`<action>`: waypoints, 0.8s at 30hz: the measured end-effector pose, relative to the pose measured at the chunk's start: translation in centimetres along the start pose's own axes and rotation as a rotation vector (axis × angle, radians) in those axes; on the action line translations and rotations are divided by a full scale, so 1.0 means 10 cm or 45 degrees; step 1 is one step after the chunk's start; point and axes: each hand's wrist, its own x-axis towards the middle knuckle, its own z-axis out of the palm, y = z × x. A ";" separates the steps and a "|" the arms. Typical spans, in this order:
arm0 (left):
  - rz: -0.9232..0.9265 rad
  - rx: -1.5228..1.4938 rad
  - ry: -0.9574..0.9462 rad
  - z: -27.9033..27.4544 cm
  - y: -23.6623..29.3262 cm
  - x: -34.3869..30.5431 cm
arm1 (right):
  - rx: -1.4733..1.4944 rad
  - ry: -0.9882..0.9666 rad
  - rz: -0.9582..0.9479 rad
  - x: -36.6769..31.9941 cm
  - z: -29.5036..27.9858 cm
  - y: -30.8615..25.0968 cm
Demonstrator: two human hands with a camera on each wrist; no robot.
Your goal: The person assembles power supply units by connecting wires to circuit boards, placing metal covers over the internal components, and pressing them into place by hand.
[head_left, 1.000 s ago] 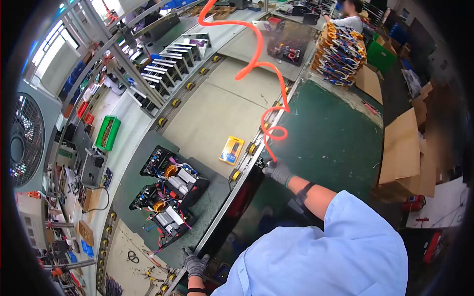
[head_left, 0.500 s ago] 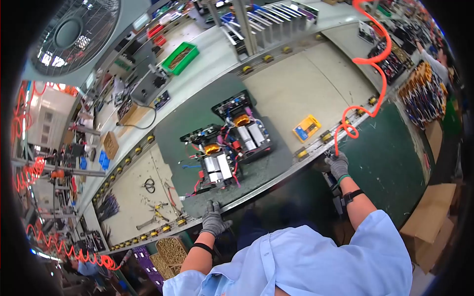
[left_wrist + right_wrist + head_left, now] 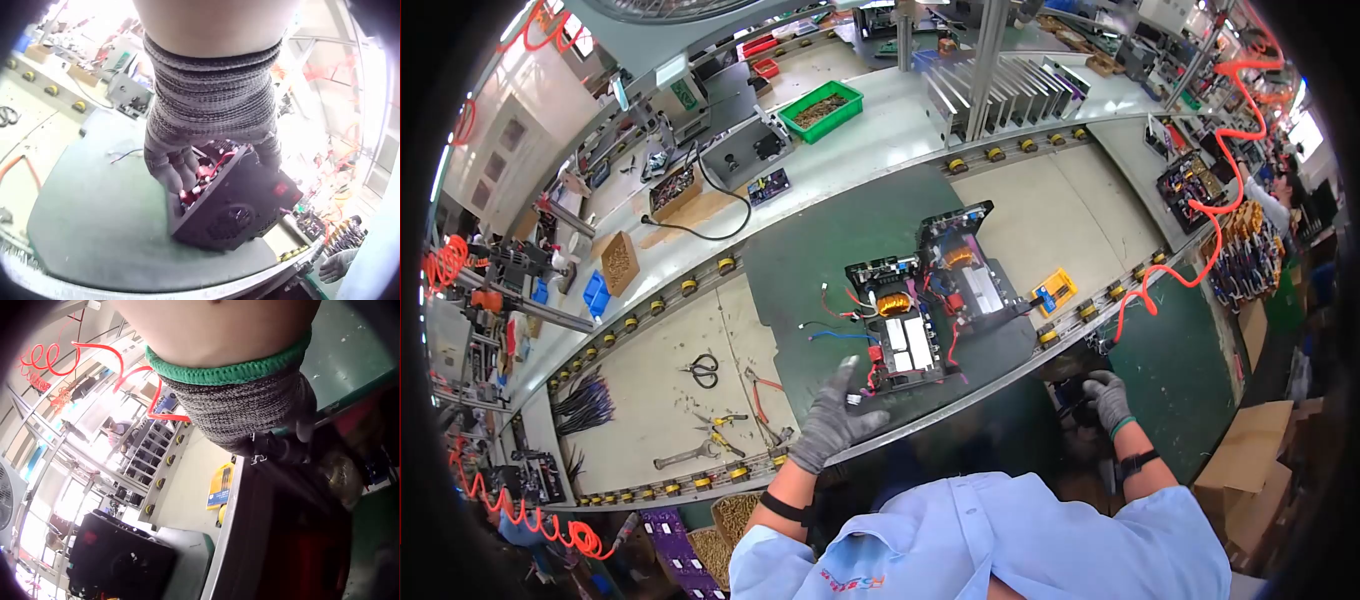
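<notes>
- L hand (image 3: 830, 420), gloved: fingers spread, mostly straight. Tips on near end of open black unit (image 3: 900, 345). Wrist cam shows fingertips (image 3: 181, 178) bent over the case edge; no full grip seen.
- Unit lies on green mat (image 3: 800, 260) on the line, w/ 2nd open unit (image 3: 965, 265) just beside it, farther from the person.
- R hand (image 3: 1108, 398), gloved: fingers curled round dark tool (image 3: 1068, 395), below bench edge, right of mat.
- Orange coiled hose (image 3: 1210, 230) hangs down near R hand.
- Yellow box (image 3: 1055, 290) just right of units; scissors (image 3: 700, 368) left of mat.
</notes>
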 end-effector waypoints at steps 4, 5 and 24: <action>0.451 0.240 -0.257 -0.08 -0.03 0.34 | -0.257 -0.610 -0.675 -0.96 0.83 -0.85; 0.370 0.311 -0.452 -0.11 -0.06 0.44 | -0.465 -0.642 -0.815 -1.22 1.07 -1.18; -0.630 -0.901 0.238 0.13 -1.30 1.96 | -1.722 -0.733 -1.238 -1.26 2.94 -1.70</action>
